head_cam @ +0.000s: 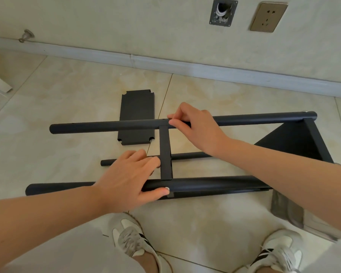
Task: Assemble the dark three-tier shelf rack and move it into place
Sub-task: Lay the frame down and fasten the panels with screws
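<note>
Matte dark round tubes of the shelf rack (295,146) are laid on their side on glossy cream floor tiles (215,223). The near tube (205,183) is clasped by the left hand (130,174), thumb beneath. The far tube (106,126) is pinched at a small hole by the right hand (195,125). A flat notched shelf panel (137,107) is seen lying beyond, beneath that tube.

Rack (295,142) dark, perhaps navy; floor (67,83) cream marbled.
</note>
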A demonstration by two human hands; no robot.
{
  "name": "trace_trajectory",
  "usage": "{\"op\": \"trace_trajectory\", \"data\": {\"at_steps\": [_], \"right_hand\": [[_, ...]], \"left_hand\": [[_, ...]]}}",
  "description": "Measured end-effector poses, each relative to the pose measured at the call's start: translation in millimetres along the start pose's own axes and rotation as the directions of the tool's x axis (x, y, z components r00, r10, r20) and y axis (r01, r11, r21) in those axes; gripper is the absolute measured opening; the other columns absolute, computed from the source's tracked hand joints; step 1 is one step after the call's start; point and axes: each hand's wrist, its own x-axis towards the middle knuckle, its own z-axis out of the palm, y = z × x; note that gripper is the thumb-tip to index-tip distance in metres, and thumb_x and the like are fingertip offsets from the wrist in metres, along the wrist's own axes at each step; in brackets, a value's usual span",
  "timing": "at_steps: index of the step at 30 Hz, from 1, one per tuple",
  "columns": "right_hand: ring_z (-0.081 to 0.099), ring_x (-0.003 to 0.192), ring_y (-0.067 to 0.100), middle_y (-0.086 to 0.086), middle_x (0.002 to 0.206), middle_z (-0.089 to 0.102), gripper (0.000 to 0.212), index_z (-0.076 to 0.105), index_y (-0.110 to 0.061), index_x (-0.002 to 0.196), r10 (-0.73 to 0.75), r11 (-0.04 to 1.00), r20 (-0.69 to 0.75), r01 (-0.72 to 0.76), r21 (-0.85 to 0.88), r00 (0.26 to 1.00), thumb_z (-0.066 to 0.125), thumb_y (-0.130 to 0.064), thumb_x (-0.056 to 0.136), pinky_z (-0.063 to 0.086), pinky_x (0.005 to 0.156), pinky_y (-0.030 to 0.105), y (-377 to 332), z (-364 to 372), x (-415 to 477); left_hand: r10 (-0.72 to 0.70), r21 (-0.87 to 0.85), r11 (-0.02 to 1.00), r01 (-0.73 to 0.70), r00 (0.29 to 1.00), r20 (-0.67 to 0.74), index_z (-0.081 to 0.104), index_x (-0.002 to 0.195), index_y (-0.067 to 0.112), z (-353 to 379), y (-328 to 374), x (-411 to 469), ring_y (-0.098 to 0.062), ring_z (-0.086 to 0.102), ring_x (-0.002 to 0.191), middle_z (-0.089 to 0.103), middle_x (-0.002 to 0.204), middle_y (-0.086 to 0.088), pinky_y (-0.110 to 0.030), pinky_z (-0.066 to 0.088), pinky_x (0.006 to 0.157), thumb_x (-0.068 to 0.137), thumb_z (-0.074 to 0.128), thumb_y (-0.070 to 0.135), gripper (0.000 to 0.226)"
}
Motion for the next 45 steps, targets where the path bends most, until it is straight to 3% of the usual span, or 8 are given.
{"op": "trace_trajectory", "data": {"at_steps": [6, 12, 16, 21, 26, 33, 40, 45], "right_hand": [[0.066, 0.109, 0.009, 0.000, 0.114, 0.072, 0.016, 0.052, -0.013, 0.094, -0.028, 0.999, -0.012, 0.028, -0.017, 1.000, 0.059, -0.027, 0.098, 0.055, 0.089, 0.030, -3, 3, -8], [0.064, 0.112, 0.005, 0.004, 0.108, 0.074, 0.015, 0.051, -0.014, 0.092, -0.036, 0.999, -0.006, 0.036, 0.013, 0.999, 0.059, -0.024, 0.098, 0.053, 0.087, 0.027, -4, 1, -9], [0.057, 0.118, 0.000, 0.005, 0.115, 0.072, 0.014, 0.051, -0.016, 0.089, -0.043, 0.999, 0.046, 0.042, 0.028, 0.998, 0.060, -0.023, 0.098, 0.049, 0.090, 0.015, -5, -4, -11], [0.050, 0.128, 0.008, -0.002, 0.133, 0.061, 0.011, 0.062, -0.018, 0.091, -0.112, 0.983, 0.202, 0.139, -0.123, 0.973, 0.063, -0.028, 0.095, 0.036, 0.109, 0.025, -6, -15, -19], [0.049, 0.110, 0.008, -0.001, 0.114, 0.064, 0.011, 0.069, -0.013, 0.088, -0.205, 0.965, 0.223, 0.235, -0.117, 0.953, 0.070, -0.024, 0.090, 0.031, 0.095, 0.011, 0, -24, -50], [0.066, 0.075, 0.002, -0.006, 0.077, 0.074, 0.014, 0.078, -0.015, 0.088, 0.151, 0.982, 0.534, -0.190, 0.019, 0.832, 0.067, -0.023, 0.093, 0.050, 0.075, 0.013, 13, -3, -61], [0.069, 0.068, 0.006, 0.002, 0.079, 0.076, 0.012, 0.077, -0.003, 0.089, 0.194, 0.930, 0.649, -0.348, 0.115, 0.735, 0.068, -0.011, 0.089, 0.060, 0.078, 0.025, 12, 21, -44], [0.066, 0.064, 0.002, -0.001, 0.073, 0.074, 0.010, 0.077, -0.008, 0.085, 0.200, 0.908, 0.665, -0.391, 0.149, 0.719, 0.068, -0.012, 0.086, 0.056, 0.067, 0.016, 11, 25, -45]], "left_hand": [[-0.024, 0.037, 0.999, 0.025, 0.999, -0.028, 0.053, 0.099, 0.017, 2, 7, -7, -0.019, 0.052, 0.094, 0.055, 0.102, 0.000, -0.035, 0.050, 0.088, 0.091, 0.043, 0.066, 0.051], [0.019, 0.121, 0.992, -0.032, 0.994, 0.111, 0.035, 0.153, 0.007, -1, 8, -6, -0.024, 0.025, 0.152, 0.032, 0.162, -0.010, -0.040, 0.016, 0.124, 0.100, 0.028, 0.066, 0.079], [0.036, 0.131, 0.990, -0.053, 0.991, 0.129, 0.022, 0.157, 0.008, -3, 10, -8, -0.022, 0.017, 0.154, 0.021, 0.166, -0.008, -0.033, 0.010, 0.125, 0.103, 0.024, 0.062, 0.077], [0.042, 0.082, 0.995, -0.051, 0.992, 0.115, 0.025, 0.157, 0.008, 0, 11, -12, -0.022, 0.020, 0.154, 0.023, 0.165, -0.008, -0.037, 0.019, 0.122, 0.102, 0.031, 0.061, 0.076], [0.039, 0.066, 0.997, -0.046, 0.994, 0.104, 0.029, 0.156, 0.008, 1, 10, -13, -0.022, 0.021, 0.153, 0.026, 0.164, -0.008, -0.039, 0.021, 0.121, 0.101, 0.032, 0.061, 0.076], [0.044, 0.071, 0.996, -0.051, 0.995, 0.087, 0.030, 0.155, 0.009, 3, 10, -14, -0.022, 0.022, 0.153, 0.027, 0.164, -0.007, -0.041, 0.024, 0.122, 0.102, 0.032, 0.061, 0.075], [0.048, 0.047, 0.998, -0.053, 0.995, 0.085, 0.028, 0.157, 0.009, 9, 8, -16, -0.020, 0.015, 0.155, 0.023, 0.166, -0.006, -0.038, 0.019, 0.123, 0.102, 0.032, 0.062, 0.076], [0.048, 0.032, 0.998, -0.051, 0.996, 0.076, 0.029, 0.156, 0.009, 9, 8, -16, -0.021, 0.016, 0.155, 0.025, 0.165, -0.006, -0.039, 0.022, 0.122, 0.102, 0.034, 0.062, 0.076]]}}
